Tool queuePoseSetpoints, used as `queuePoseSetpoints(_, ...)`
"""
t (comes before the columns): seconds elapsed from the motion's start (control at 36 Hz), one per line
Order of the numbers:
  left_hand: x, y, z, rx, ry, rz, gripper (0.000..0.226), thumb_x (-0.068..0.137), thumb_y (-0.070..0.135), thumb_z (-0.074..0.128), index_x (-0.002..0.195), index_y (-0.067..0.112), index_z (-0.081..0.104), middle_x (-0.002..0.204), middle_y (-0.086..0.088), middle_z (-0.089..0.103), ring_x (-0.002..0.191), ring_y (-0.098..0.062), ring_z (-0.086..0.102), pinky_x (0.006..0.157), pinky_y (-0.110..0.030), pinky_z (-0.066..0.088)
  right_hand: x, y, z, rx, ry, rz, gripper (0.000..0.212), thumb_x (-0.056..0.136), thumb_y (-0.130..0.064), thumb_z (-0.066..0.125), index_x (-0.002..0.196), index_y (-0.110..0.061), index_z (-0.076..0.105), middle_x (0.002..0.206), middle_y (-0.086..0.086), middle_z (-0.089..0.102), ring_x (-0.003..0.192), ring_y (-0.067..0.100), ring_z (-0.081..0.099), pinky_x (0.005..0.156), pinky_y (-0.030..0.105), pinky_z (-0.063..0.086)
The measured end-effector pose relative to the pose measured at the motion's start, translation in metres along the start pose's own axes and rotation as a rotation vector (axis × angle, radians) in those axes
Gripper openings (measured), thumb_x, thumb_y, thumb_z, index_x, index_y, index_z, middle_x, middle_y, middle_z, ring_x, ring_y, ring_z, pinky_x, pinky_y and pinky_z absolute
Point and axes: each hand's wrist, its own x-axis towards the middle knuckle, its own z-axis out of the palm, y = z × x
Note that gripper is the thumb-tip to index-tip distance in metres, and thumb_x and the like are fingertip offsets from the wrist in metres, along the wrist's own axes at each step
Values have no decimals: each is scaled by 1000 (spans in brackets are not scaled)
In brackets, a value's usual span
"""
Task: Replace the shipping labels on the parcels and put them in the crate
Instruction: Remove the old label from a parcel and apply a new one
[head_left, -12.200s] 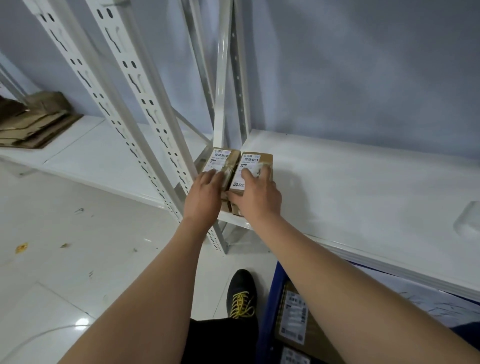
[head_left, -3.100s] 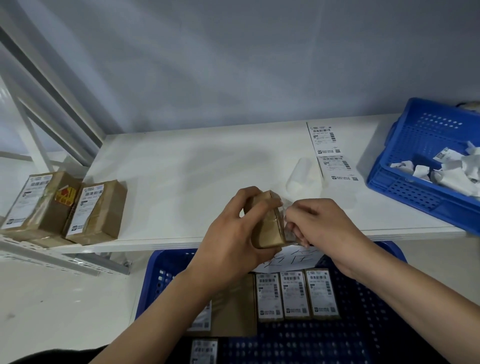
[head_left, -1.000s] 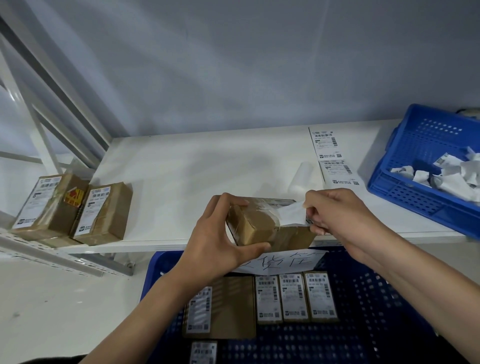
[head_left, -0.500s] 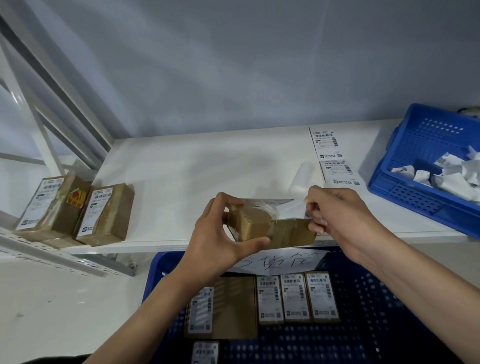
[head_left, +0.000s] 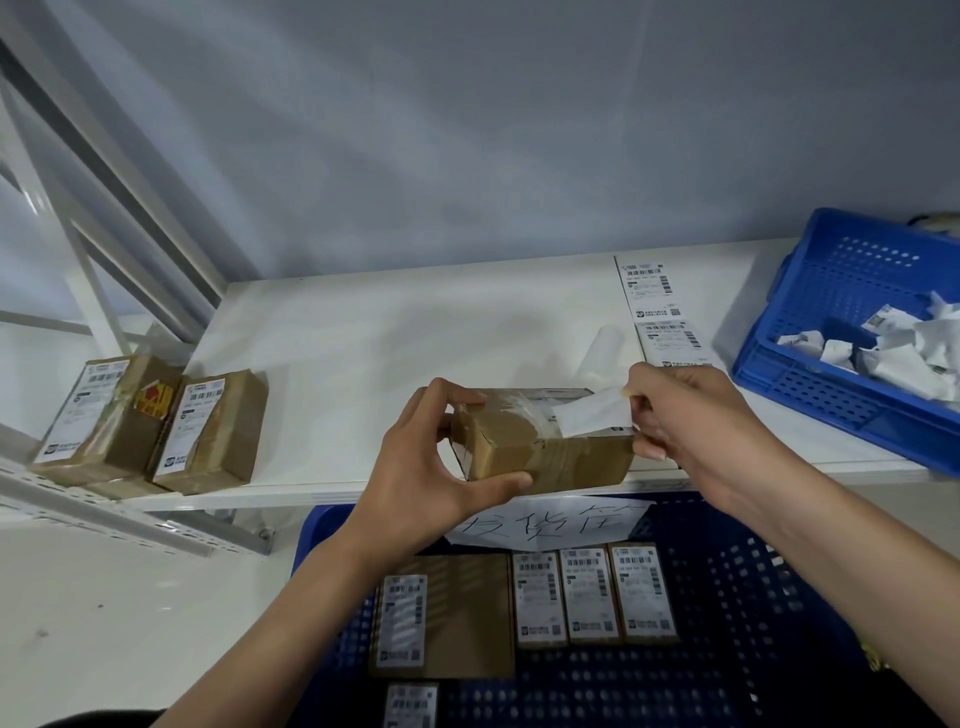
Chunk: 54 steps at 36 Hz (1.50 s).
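My left hand (head_left: 415, 467) grips the left end of a brown taped parcel (head_left: 540, 449), held above the front edge of the white shelf (head_left: 395, 364). My right hand (head_left: 685, 421) pinches the lifted white old label (head_left: 592, 413), partly peeled off the parcel's top at its right end. A strip of fresh shipping labels (head_left: 652, 296) lies on the shelf behind. Below, the dark blue crate (head_left: 737, 597) holds several labelled parcels (head_left: 592, 597). Two more parcels (head_left: 156, 415) stand at the shelf's left end.
A second blue crate (head_left: 852, 332) at the right holds crumpled old labels (head_left: 904, 353). A clear backing roll (head_left: 602, 348) lies by the label strip. A handwritten paper sign (head_left: 550, 519) hangs on the lower crate's rim. White rack uprights (head_left: 104, 171) rise at left.
My right hand has drawn the white label a little further up and off the parcel's top. The left hand keeps its grip on the parcel, which has barely moved.
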Motion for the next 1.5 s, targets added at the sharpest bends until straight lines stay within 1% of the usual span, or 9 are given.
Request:
queuePoseSetpoints(0.28, 6, -11, -9, 104, -4, 32, 72, 61, 47, 95, 120, 39, 55, 112, 14, 60, 103, -12, 62, 89, -31, 56, 7, 8, -6, -271, -103, -103, 27, 95, -7, 56, 75, 10, 60, 56, 6, 55, 53, 23, 40, 55, 32, 37)
queuePoseSetpoints(0.56, 18, -14, -10, 127, -8, -29, 71, 64, 48, 93, 119, 44, 49, 107, 15, 66, 103, -7, 64, 90, -32, 57, 8, 15, -1, -249, -121, -185, 7, 91, -9, 70, 97, -12, 71, 76, 11, 69, 63, 22, 62, 71, 40, 56)
queuePoseSetpoints(0.67, 24, -10, -9, 132, -5, -21, 72, 65, 41, 95, 119, 44, 49, 108, 16, 64, 101, -3, 61, 83, -17, 52, 9, 8, -8, -120, -121, -211, 8, 93, -7, 67, 100, -6, 69, 81, 11, 69, 72, 25, 63, 77, 40, 55)
queuePoseSetpoints(0.78, 29, -6, -8, 103, -36, -29, 71, 68, 28, 95, 120, 45, 50, 111, 20, 61, 103, 0, 58, 77, -9, 49, 10, 8, -15, -147, -51, -248, 24, 97, -28, 63, 100, -5, 69, 88, 6, 70, 81, 24, 66, 85, 41, 56)
queuePoseSetpoints(0.94, 29, 2, -2, -146, -350, -23, 77, 74, 13, 92, 136, 33, 52, 131, 7, 59, 125, -18, 58, 103, -43, 53, 6, 13, -26, -423, -172, -162, 27, 89, -55, 61, 112, -41, 65, 117, -16, 63, 108, 4, 61, 86, 23, 46)
queuePoseSetpoints(1.08, 32, 9, -11, -371, -486, -32, 73, 77, -5, 82, 140, 17, 51, 139, -1, 58, 133, -22, 54, 106, -36, 51, 8, 14, -32, -417, -420, 90, 60, 76, -81, 56, 123, -45, 63, 125, -12, 69, 119, 11, 62, 111, 43, 41)
queuePoseSetpoints(1.25, 32, 10, -11, -445, -416, -93, 46, 90, 15, 69, 134, 24, 60, 128, 3, 64, 119, -16, 61, 91, -27, 53, 5, 13, -25, -227, -491, 213, 48, 93, -60, 45, 127, -32, 63, 116, 0, 74, 112, 19, 68, 107, 45, 48)
queuePoseSetpoints(1.39, 23, 6, 15, -540, -195, -205, 17, 102, 11, 55, 109, 11, 70, 113, 1, 74, 103, -21, 67, 87, -34, 56, -11, 22, 4, 81, -401, 448, 60, 95, -61, 48, 127, -11, 55, 100, 19, 71, 80, 29, 68, 73, 38, 55)
queuePoseSetpoints(1.5, -7, 12, 72, -417, -96, -260, 31, 103, 1, 51, 101, 21, 75, 101, 11, 74, 89, -4, 67, 75, -17, 51, -60, 52, 42, 352, -268, 700, 47, 92, -47, 65, 105, -3, 70, 83, 18, 76, 61, 31, 73, 52, 35, 58)
